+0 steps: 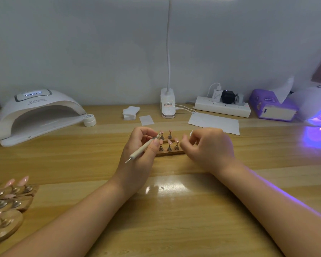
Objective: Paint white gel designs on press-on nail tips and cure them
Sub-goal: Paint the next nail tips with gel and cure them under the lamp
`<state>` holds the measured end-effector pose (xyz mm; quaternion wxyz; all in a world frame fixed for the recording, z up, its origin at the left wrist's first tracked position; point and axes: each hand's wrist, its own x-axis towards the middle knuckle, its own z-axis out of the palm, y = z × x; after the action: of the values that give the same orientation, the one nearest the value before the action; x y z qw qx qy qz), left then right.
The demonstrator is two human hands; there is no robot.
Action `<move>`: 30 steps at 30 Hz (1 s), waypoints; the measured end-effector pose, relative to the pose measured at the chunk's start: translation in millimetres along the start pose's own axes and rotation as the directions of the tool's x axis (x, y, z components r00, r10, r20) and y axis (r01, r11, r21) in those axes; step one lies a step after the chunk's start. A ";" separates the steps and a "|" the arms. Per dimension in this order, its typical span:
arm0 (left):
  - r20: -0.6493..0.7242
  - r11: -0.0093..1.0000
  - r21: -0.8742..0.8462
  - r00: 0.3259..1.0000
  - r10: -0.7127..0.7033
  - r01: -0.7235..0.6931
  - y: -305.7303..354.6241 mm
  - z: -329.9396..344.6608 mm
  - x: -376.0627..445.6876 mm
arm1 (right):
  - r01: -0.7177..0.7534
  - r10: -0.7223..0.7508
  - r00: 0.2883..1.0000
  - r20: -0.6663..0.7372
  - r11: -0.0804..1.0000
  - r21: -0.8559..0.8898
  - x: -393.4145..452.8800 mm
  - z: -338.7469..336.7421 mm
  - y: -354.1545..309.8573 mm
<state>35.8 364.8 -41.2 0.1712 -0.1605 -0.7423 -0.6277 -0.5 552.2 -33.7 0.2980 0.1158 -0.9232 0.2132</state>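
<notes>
A small wooden holder (170,153) at the table's middle carries several pink nail tips (169,142) on metal stands, in two rows. My left hand (137,154) grips a thin white dotting tool (144,147) just left of the holder, its metal point aimed down-left, away from the tips. My right hand (209,147) hovers right of the holder with fingers curled and the thumb close to the rightmost tip. A small white bit (191,132) shows above its index finger; whether the hand holds it is unclear.
A white cure lamp (35,115) stands back left with a white gel pot (89,120) beside it. A second lamp (317,108) glows purple at far right. More holders with pink tips (9,197) lie front left. Wipes (131,112), paper (214,122), a desk lamp base (168,104), a power strip (222,108) and a tissue box (272,106) line the back.
</notes>
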 end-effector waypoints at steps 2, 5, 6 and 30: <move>-0.002 1.000 -0.006 1.000 -0.003 0.003 0.7 0.3 -0.4 | 0.003 -0.003 0.998 -0.060 1.000 0.005 3.3 -6.0 6.8; 0.003 1.000 0.000 1.000 -0.011 0.011 2.0 -0.2 -0.9 | -0.058 0.059 0.994 -0.094 0.998 0.013 9.7 -8.8 20.8; 0.006 1.000 -0.001 1.000 -0.012 0.012 2.4 -0.3 -0.9 | -0.101 0.102 0.994 -0.041 0.995 0.027 11.6 -7.9 26.9; -0.193 0.993 0.062 0.975 0.109 -0.099 66.9 -13.7 21.7 | 0.062 -0.093 0.993 0.070 0.933 0.355 31.4 -39.5 -1.9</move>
<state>47.6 362.5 29.5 0.2802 -0.1320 -0.7284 -0.6111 -5.1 566.1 14.7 0.2408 0.2124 -0.8768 0.3579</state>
